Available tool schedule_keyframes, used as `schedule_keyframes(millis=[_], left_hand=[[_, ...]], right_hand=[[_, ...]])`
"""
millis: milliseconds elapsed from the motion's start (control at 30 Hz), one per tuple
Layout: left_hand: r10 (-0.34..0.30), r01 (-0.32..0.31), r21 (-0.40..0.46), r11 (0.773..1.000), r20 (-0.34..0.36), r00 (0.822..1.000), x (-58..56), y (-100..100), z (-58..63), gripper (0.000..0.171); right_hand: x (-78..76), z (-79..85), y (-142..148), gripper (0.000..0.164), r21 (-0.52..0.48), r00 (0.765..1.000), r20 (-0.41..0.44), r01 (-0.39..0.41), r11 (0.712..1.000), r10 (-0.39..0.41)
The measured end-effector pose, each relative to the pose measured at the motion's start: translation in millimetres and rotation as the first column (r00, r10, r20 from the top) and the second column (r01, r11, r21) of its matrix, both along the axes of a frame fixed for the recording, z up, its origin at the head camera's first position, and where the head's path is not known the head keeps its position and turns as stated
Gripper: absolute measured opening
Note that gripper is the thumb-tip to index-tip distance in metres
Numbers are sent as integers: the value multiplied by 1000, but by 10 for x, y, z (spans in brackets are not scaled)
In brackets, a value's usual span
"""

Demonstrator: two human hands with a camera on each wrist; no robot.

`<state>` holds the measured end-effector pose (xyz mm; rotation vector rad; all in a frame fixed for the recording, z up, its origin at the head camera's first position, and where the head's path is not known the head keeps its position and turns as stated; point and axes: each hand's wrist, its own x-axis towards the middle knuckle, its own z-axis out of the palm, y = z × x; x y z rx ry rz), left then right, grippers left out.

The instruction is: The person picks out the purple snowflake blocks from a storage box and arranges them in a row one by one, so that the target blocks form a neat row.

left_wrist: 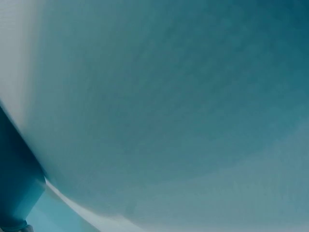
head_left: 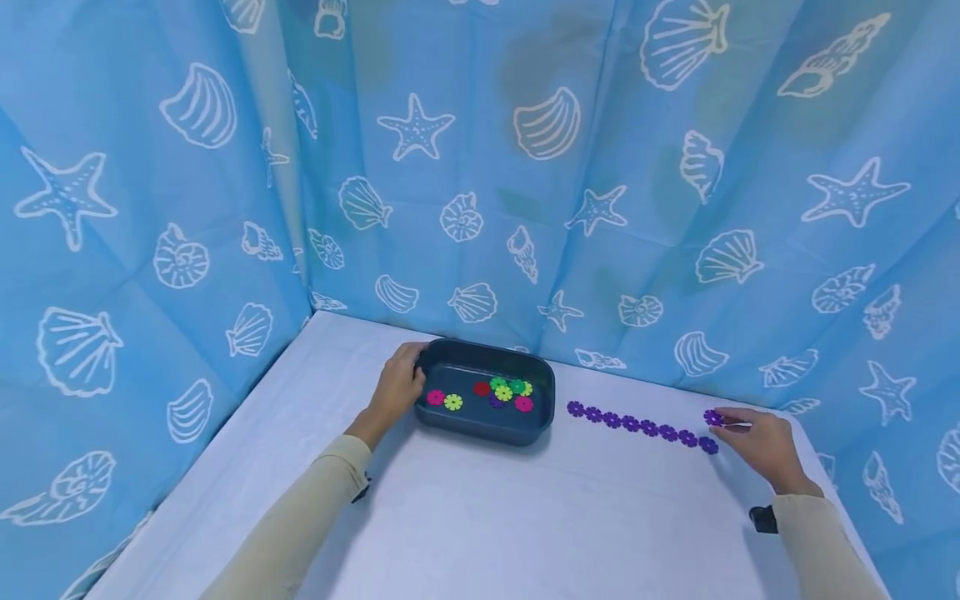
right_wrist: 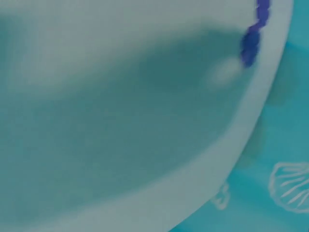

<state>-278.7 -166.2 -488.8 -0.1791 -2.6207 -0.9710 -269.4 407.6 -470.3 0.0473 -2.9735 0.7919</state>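
Note:
My right hand [head_left: 767,446] pinches a purple flower-shaped disc [head_left: 712,417] between thumb and fingers. Just below it ends a row of several purple flower discs [head_left: 631,424], lying edge to edge on the white table. Part of the purple row [right_wrist: 262,12] shows at the top right of the right wrist view, where the hand itself is a blur. On the other side, my left hand [head_left: 399,385] grips the left rim of a dark blue-grey plastic tub [head_left: 480,431]. Inside the tub lie loose flower discs: pink ones [head_left: 523,404], yellow-green ones [head_left: 453,402], green, red and purple.
The white-covered table [head_left: 540,517] reaches back to a blue curtain [head_left: 480,167] printed with shells and starfish, which also stands along the left and right sides. A black wrist device [head_left: 763,520] sits under the right forearm. The left wrist view is mostly blur.

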Motion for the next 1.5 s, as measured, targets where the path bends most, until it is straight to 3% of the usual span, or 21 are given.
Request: schedule_keyframes(millis=[267, 567, 1200, 1500], left_hand=[[5, -5, -2, 1000, 10, 1000, 4, -23, -1, 45], [-1, 1, 1, 1000, -6, 1000, -4, -17, 2, 45], [-2, 2, -9, 1000, -4, 1000, -3, -14, 6, 43], [-22, 19, -30, 999, -97, 995, -25, -41, -30, 43]], right_hand=[[81, -206, 272, 44, 83, 997, 80, 19, 996, -25], [91, -336, 330, 44, 51, 981, 182, 64, 997, -72], [73, -336, 315, 45, 71, 980, 192, 38, 997, -51], [38, -259, 232, 45, 79, 982, 185, 29, 996, -43]])
